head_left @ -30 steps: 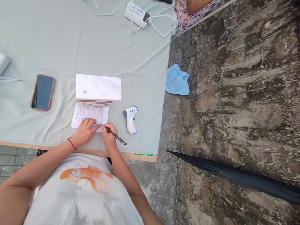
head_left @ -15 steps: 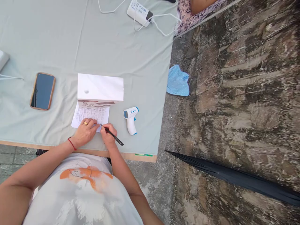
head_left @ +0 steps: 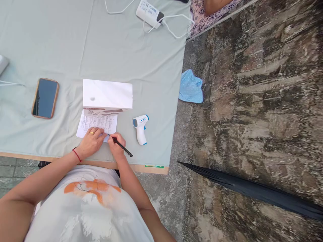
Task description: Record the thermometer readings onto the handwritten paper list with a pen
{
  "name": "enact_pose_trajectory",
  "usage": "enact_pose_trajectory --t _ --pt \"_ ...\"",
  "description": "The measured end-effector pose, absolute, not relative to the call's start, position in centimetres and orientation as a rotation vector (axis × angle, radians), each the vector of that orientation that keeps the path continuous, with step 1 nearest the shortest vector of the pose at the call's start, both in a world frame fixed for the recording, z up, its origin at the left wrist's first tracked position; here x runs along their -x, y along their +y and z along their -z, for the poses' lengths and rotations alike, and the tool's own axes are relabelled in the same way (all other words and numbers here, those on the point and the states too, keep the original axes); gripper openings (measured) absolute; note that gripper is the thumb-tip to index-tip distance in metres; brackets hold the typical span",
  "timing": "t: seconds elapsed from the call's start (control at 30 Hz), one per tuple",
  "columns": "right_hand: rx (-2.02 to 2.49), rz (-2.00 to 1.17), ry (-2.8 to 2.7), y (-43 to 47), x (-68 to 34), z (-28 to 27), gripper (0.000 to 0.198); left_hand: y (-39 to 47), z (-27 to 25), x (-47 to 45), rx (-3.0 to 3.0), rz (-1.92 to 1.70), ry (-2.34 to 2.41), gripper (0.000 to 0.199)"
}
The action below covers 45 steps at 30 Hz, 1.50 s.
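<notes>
A black pen (head_left: 121, 146) is held in a closed writing grip by the right hand (head_left: 116, 145), its tip set on the lower right corner of a sheet of paper (head_left: 97, 123) covered in small handwritten rows. Just left of that grip, the left hand (head_left: 90, 143) is laid flat and open on the lower edge of the sheet, nothing being clasped; the paper appears to be pinned there so that it cannot slide under the pen. Beyond the grip, a white box (head_left: 107, 96) is stood on the far edge of the same sheet, which seems to weigh it down on the cloth-covered desk (head_left: 63, 43). Just right of the grip, a white and blue forehead thermometer (head_left: 140, 127) is laid on its side, near but not touching the pen. Well to the left, a phone (head_left: 45, 98) is placed screen up. Far beyond, at the desk's far edge, a white power strip (head_left: 149, 12) with trailing cables is seen. Off the desk to the right, a blue cloth (head_left: 190, 86) and a folded black umbrella (head_left: 252, 190) are left on the stone ground.
</notes>
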State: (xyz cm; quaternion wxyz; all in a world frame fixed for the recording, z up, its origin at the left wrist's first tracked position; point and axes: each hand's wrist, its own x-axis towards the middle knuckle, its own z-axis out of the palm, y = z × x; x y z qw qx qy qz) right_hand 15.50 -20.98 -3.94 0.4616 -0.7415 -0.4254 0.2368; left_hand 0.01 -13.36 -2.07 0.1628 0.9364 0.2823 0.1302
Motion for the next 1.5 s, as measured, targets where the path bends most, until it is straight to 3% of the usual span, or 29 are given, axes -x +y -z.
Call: enact_pose_trajectory --t 1.5 --pt "1.806 -0.516 -1.043 -21.14 -15.65 4.70 0.013 -13.26 1.94 -0.22 -2.833 -0.522 0.765 0.027"
